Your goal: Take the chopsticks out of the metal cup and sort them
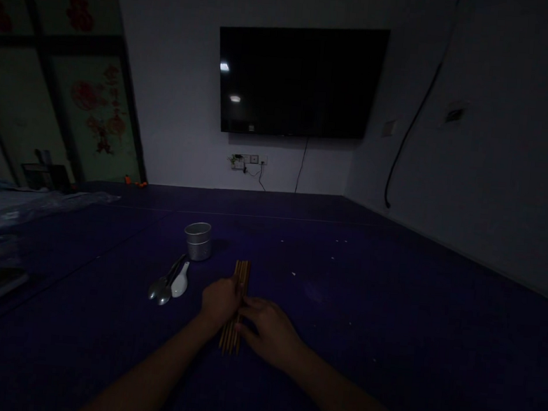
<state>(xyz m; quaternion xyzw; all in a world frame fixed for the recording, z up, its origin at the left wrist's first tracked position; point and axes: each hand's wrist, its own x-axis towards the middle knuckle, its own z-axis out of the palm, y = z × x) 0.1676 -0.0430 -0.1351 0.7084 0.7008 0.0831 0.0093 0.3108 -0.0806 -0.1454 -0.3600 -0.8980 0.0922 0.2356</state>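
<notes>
A bundle of several wooden chopsticks (242, 273) lies on the dark blue floor mat (389, 318), pointing away from me. My left hand (220, 300) rests on the left side of the bundle with its fingers curled over the sticks. My right hand (270, 330) sits against the right side of the bundle, its fingers bent and pressing on the sticks. The near ends of the sticks poke out below both hands. The room is dim.
Left of the chopsticks lie two metal spoons (161, 285) and a white ceramic spoon (180, 282). Behind them stands a small metal cup (197, 240). A dark TV (299, 80) hangs on the far wall. Plastic-wrapped items (9, 208) sit at the left.
</notes>
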